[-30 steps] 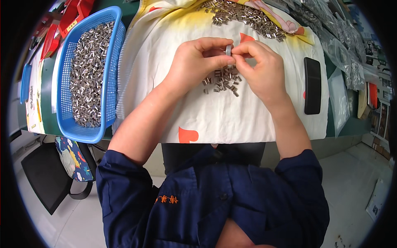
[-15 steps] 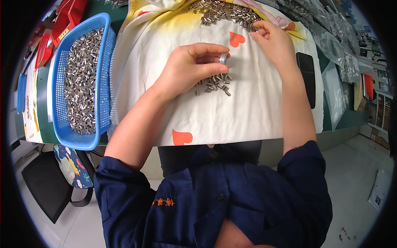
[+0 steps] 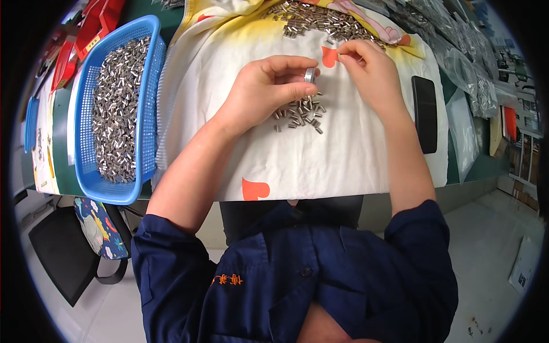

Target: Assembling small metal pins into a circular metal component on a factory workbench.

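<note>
My left hand (image 3: pixel 269 86) pinches a silver metal ring (image 3: pixel 309 75) between thumb and fingers, holding it above the cloth. Below that hand lies a small loose heap of short metal cylinders (image 3: pixel 303 114), partly hidden by the fingers. My right hand (image 3: pixel 369 71) is closed in a pinch beside the red heart printed on the cloth. What sits at its fingertips is too small to make out. Farther back, a larger pile of the same metal cylinders (image 3: pixel 320 22) spreads over the yellow part of the cloth.
A white cloth (image 3: pixel 343 166) covers the green table. At left stands a blue plastic basket (image 3: pixel 150 114) full of metal cylinders, with red bins (image 3: pixel 106 23) behind it. A black phone (image 3: pixel 424 114) lies at right, near clear plastic bags (image 3: pixel 460 134).
My right hand has come away from the far pile, moving toward me and slightly left, closer to the ring. My left hand stays nearly in place, still holding the ring.
</note>
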The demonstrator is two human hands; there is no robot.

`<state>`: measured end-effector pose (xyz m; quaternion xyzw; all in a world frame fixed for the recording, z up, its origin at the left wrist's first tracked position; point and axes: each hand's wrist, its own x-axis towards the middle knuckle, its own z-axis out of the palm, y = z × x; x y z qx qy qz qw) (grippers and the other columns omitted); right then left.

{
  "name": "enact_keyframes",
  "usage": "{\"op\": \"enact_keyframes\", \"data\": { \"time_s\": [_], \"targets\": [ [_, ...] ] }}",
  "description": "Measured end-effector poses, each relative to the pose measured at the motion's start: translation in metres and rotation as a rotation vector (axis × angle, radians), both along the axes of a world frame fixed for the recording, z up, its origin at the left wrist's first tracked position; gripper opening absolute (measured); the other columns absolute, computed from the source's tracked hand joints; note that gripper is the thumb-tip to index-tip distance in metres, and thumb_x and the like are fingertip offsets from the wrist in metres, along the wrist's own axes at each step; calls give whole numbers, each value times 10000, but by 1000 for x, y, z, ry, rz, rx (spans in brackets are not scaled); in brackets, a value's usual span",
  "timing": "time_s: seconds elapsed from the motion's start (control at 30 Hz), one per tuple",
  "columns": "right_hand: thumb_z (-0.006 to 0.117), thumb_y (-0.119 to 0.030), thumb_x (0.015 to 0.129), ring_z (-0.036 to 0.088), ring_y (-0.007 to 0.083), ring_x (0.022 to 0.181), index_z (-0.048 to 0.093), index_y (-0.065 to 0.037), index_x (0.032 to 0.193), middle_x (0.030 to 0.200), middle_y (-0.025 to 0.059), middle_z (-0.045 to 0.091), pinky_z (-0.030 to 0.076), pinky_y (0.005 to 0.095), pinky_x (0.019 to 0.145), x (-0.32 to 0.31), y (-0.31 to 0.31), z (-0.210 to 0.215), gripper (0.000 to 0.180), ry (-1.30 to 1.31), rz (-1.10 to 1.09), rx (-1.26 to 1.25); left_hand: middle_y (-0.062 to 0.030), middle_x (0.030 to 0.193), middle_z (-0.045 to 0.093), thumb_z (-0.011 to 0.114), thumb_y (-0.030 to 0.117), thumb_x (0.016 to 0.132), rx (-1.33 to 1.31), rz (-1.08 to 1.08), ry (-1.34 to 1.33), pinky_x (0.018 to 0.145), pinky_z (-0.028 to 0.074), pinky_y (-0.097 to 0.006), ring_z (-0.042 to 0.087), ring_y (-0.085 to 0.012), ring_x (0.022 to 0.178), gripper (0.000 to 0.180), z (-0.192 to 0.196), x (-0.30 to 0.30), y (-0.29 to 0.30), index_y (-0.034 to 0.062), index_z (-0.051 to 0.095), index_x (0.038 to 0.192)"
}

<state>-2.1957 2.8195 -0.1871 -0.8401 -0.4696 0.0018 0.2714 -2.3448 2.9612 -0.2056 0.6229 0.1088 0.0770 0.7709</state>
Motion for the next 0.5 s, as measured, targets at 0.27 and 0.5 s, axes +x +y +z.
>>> {"op": "enact_keyframes", "data": {
  "time_s": [0.27, 0.5],
  "targets": [
    [599, 20, 767, 563, 91, 765, 614, -3, 860, 828, 28, 619, 451, 218, 684, -40, -4, 17, 96, 523, 147, 270, -52, 965, 617, 642, 16, 785, -85, -5, -8, 794, 477, -231, 583, -98, 861, 341, 7, 0, -2, -1, 566, 1117],
    [632, -20, 732, 591, 142, 656, 613, -15, 804, 725, 64, 610, 466, 246, 593, -50, 1, 13, 75, 6, 145, 327, -81, 928, 640, 673, 53, 773, -7, 69, -19, 754, 498, -220, 604, -107, 847, 353, 0, 2, -4, -43, 560, 1093]
  ]
}}
